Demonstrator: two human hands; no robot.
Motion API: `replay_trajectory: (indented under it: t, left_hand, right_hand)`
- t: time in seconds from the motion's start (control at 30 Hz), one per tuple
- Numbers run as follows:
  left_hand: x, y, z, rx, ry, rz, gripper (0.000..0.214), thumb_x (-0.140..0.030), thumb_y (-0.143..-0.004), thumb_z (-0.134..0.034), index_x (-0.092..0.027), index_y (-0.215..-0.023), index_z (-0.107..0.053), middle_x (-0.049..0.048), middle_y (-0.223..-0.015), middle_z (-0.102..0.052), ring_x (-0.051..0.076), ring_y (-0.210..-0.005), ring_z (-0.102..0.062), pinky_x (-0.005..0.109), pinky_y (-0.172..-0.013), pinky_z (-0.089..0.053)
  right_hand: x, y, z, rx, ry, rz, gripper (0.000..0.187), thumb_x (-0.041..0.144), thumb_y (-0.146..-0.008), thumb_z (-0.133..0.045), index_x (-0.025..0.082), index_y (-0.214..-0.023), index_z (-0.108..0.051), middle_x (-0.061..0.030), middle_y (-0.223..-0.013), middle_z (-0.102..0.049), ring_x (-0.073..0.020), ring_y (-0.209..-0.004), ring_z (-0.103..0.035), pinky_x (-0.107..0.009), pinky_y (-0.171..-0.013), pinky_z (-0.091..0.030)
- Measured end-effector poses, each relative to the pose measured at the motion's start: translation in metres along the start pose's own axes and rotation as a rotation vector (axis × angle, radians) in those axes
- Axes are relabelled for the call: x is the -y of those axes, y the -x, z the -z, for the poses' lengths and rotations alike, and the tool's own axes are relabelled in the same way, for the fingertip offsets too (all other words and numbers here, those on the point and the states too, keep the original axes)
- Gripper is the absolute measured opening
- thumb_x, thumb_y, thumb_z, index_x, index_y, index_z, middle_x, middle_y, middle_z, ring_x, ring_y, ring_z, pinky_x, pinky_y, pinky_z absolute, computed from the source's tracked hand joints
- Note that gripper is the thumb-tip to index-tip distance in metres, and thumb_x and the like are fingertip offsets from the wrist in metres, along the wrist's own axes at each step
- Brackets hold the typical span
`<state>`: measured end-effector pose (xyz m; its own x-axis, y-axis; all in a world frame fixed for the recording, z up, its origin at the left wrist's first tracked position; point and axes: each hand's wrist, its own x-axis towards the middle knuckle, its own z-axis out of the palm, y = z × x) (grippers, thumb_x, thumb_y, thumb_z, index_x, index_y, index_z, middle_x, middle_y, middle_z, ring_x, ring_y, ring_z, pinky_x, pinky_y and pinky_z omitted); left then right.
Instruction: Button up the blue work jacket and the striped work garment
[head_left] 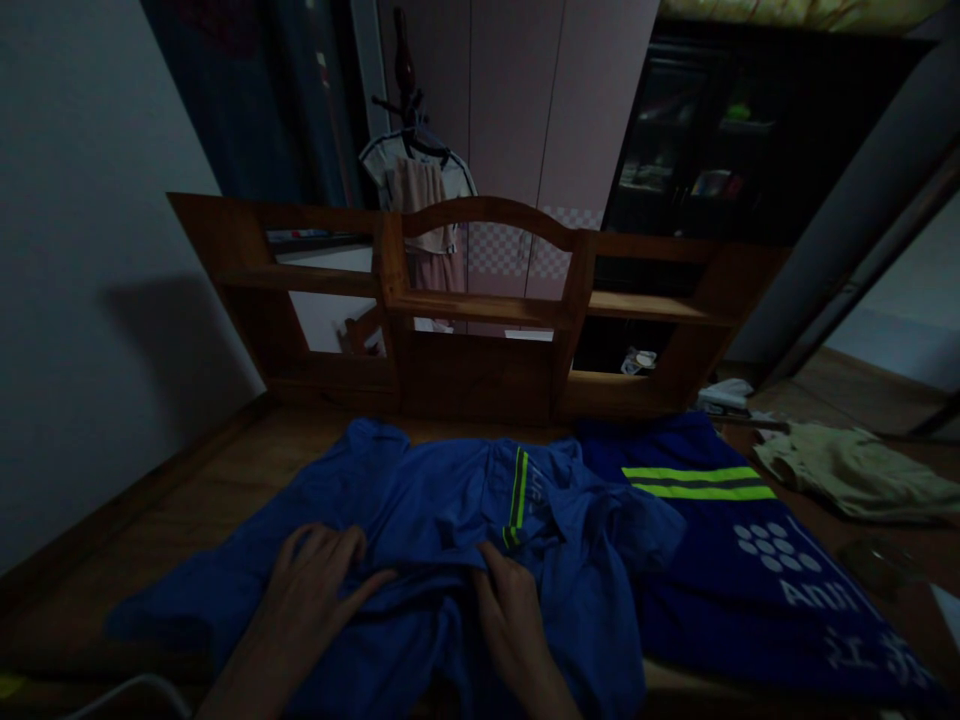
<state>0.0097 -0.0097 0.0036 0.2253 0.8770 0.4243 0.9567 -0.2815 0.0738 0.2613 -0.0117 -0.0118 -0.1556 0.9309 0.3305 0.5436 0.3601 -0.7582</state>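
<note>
A blue work shirt [420,500] with a yellow-green striped patch and pale lettering lies spread and rumpled in front of me. My left hand [319,565] rests on its left part, fingers slightly bent and thumb stretched out to the right along a fold. On the other side, my right hand [510,600] pinches the raised edge of the same cloth, with some fingertips hidden by it. To the right lies a darker blue garment [720,560] with yellow-green bands and white printing, partly under the shirt; neither hand touches it.
Behind the clothes stands a wooden headboard [480,310] with open shelves. A wall [112,300] borders the left side. A pale garment [847,470] lies at the right. Farther back are a clothes stand [405,60] with hanging clothes and a dark cabinet [795,140]. A white cable [142,682] curves at lower left.
</note>
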Motion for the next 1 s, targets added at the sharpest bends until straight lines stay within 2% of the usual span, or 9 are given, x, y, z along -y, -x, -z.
replay_trajectory:
  t: [0.17,0.4,0.5,0.57,0.63,0.7,0.8,0.9,1.0]
  left_hand:
    - [0.016,0.018,-0.003,0.044,0.004,0.023,0.030,-0.051,-0.085,-0.051,-0.023,-0.084,-0.062,0.0051,-0.085,-0.065,0.024,-0.084,-0.057,0.037,-0.081,-0.041]
    - [0.018,0.037,-0.008,0.037,-0.006,-0.018,0.037,-0.025,-0.091,-0.032,-0.023,-0.098,-0.068,0.0092,-0.104,-0.069,0.026,-0.083,-0.063,0.042,-0.079,-0.045]
    - [0.008,0.039,-0.021,-0.044,0.056,0.073,0.036,-0.026,-0.091,-0.033,-0.020,-0.098,-0.067,0.0110,-0.112,-0.067,0.026,-0.089,-0.064,0.041,-0.082,-0.048]
    - [-0.003,0.037,-0.028,-0.102,0.114,0.161,0.035,-0.030,-0.091,-0.035,-0.020,-0.110,-0.062,0.0104,-0.117,-0.065,0.025,-0.096,-0.064,0.038,-0.083,-0.050]
    - [-0.018,0.033,-0.032,-0.142,0.194,0.264,0.039,-0.036,-0.091,-0.039,-0.020,-0.123,-0.053,0.0099,-0.121,-0.062,0.023,-0.104,-0.062,0.035,-0.085,-0.051]
    - [-0.033,0.025,-0.033,-0.148,0.313,0.311,0.042,-0.041,-0.090,-0.043,-0.019,-0.125,-0.052,0.0091,-0.124,-0.060,0.023,-0.113,-0.058,0.035,-0.092,-0.050]
    - [-0.052,0.012,-0.034,-0.151,0.481,0.323,0.038,-0.043,-0.088,-0.047,-0.020,-0.115,-0.061,0.0079,-0.123,-0.062,0.023,-0.119,-0.054,0.036,-0.098,-0.046]
    - [-0.061,0.006,-0.036,-0.201,0.606,0.421,0.034,-0.044,-0.086,-0.051,-0.020,-0.106,-0.066,0.0081,-0.115,-0.066,0.024,-0.113,-0.058,0.036,-0.096,-0.048]
    - [-0.063,0.008,-0.036,-0.231,0.676,0.520,0.030,-0.043,-0.084,-0.055,-0.022,-0.103,-0.065,0.0058,-0.109,-0.067,0.023,-0.104,-0.062,0.035,-0.093,-0.049]
  right_hand:
    - [0.004,0.000,0.002,0.008,-0.003,0.006,0.030,0.022,-0.094,-0.038,0.022,-0.112,-0.062,-0.0037,-0.084,-0.069,-0.0151,-0.075,-0.064,-0.020,-0.068,-0.044]
    - [0.002,0.004,-0.001,0.039,-0.047,0.091,0.020,0.015,-0.081,-0.053,0.021,-0.094,-0.067,-0.0028,-0.084,-0.066,-0.0160,-0.080,-0.060,-0.025,-0.076,-0.043]
    - [0.004,0.008,0.001,0.012,-0.008,0.186,0.026,0.015,-0.074,-0.056,0.020,-0.097,-0.066,-0.0050,-0.087,-0.062,-0.0190,-0.084,-0.057,-0.030,-0.078,-0.044]
    - [0.009,0.009,0.004,0.020,0.010,0.236,0.047,0.013,-0.069,-0.055,0.021,-0.115,-0.059,-0.0073,-0.101,-0.059,-0.0220,-0.097,-0.054,-0.035,-0.087,-0.044]
    - [0.018,0.009,0.008,0.058,0.004,0.255,0.072,0.010,-0.064,-0.054,0.023,-0.134,-0.043,-0.0087,-0.119,-0.052,-0.0237,-0.111,-0.048,-0.040,-0.097,-0.039]
    - [0.026,0.009,0.009,0.083,-0.009,0.243,0.084,0.010,-0.062,-0.055,0.023,-0.142,-0.031,-0.0090,-0.129,-0.046,-0.0240,-0.120,-0.042,-0.041,-0.103,-0.036]
    - [0.037,0.009,0.004,0.101,0.020,0.240,0.086,0.018,-0.068,-0.060,0.020,-0.145,-0.022,-0.0107,-0.138,-0.040,-0.0257,-0.128,-0.037,-0.043,-0.108,-0.032]
    - [0.043,0.008,-0.007,0.088,0.065,0.280,0.085,0.030,-0.073,-0.064,0.016,-0.145,-0.021,-0.0138,-0.140,-0.038,-0.0277,-0.130,-0.035,-0.044,-0.108,-0.032]
    - [0.048,0.003,-0.017,0.033,0.045,0.210,0.055,0.025,-0.082,-0.056,0.019,-0.134,-0.040,-0.0109,-0.131,-0.047,-0.0220,-0.122,-0.044,-0.036,-0.103,-0.040]
